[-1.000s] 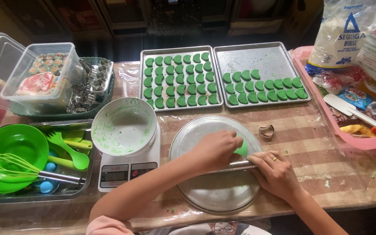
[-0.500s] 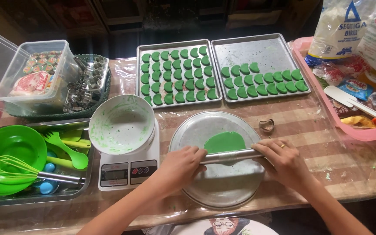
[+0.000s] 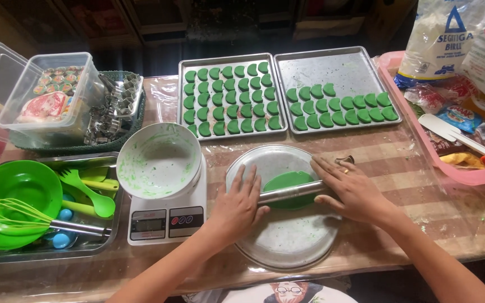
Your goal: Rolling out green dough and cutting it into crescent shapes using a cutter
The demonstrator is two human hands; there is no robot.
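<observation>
I see the metal rolling pin (image 3: 290, 192) lying left-right on green dough (image 3: 287, 182) on the round tray (image 3: 287, 247) | left hand (image 3: 237, 205) flat, fingers wide, on its near-left end | right hand (image 3: 355, 191) flat on the right end | both equally close.

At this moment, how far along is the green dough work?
Done: the left baking tray is packed with cut green pieces, and the right baking tray has two rows along its near side. In hand: left hand and right hand press a metal rolling pin over green dough on a round plate. Left: this dough remains uncut; the right tray's far half is bare.
</observation>
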